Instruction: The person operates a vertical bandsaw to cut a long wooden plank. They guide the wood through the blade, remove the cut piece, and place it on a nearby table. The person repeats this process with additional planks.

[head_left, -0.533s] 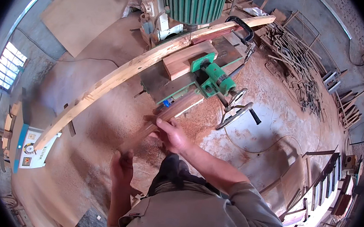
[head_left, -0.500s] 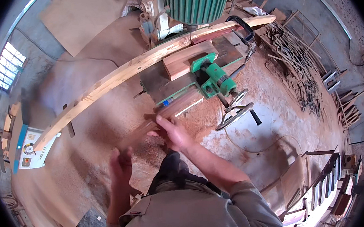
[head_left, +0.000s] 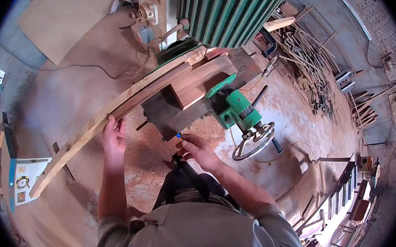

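Note:
My left hand [head_left: 114, 137] grips the near end of a long reddish-brown wooden strip [head_left: 151, 91]. That strip lies alongside a pale curved-looking wooden beam [head_left: 81, 134], its far end beside a thick wooden block [head_left: 202, 79] on the dark machine table [head_left: 163, 116]. At the table's near edge, my right hand [head_left: 199, 152] has its fingers curled in a pinch at a small blue item [head_left: 178, 135], mostly hidden by the fingertips. A green clamp [head_left: 244, 106] with a metal handwheel [head_left: 255, 141] stands right of the block.
A large green ribbed motor [head_left: 231, 16] hangs over the table's far side. A black C-clamp [head_left: 267, 42] sits by the beam's far end. At left stands a white control box [head_left: 27, 181]. Scrap wood [head_left: 307, 62] lies piled at far right; sawdust covers the floor.
The wooden strip has gone from in front of me onto the table against the beam. My left hand moved forward with it; my right hand let go of it and reached the blue item.

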A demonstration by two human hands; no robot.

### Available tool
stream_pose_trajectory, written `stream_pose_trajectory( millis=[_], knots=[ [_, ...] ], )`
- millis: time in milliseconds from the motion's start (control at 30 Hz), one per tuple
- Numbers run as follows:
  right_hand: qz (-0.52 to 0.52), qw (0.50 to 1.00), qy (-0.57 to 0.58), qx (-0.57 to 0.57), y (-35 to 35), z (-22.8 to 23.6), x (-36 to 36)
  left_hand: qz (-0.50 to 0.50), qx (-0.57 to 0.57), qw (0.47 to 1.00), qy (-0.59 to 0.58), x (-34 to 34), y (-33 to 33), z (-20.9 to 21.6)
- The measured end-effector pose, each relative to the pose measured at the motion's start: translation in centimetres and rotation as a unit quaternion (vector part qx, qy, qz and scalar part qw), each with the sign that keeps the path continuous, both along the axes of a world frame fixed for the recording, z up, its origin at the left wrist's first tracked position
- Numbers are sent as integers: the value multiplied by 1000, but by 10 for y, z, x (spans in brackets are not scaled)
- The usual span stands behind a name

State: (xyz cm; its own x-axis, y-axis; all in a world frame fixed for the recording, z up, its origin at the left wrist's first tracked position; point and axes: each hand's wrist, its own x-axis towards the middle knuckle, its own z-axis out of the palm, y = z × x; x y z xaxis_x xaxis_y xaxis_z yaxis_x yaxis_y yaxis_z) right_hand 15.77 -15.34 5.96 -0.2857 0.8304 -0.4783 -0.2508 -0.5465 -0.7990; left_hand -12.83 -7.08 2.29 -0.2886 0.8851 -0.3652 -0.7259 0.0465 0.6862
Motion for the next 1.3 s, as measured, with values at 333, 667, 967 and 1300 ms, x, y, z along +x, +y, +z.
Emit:
stream_pose_trajectory(
  millis=[333, 667, 967, 1300],
  knots=[
    [73, 925, -319, 195, 28, 6, 8, 14, -44, 998, -49, 21, 15, -8],
    [64, 688, -537, 484, 111, 24, -5, 34, -99, 995, 3, 81, 49, -4],
    [8, 751, -448, 485, 66, 93, 84, 12, -124, 991, 48, 88, 48, -10],
    [-359, 910, -206, 31, 108, 25, 285, 8, -116, 990, 75, 88, 49, -19]
  ],
)
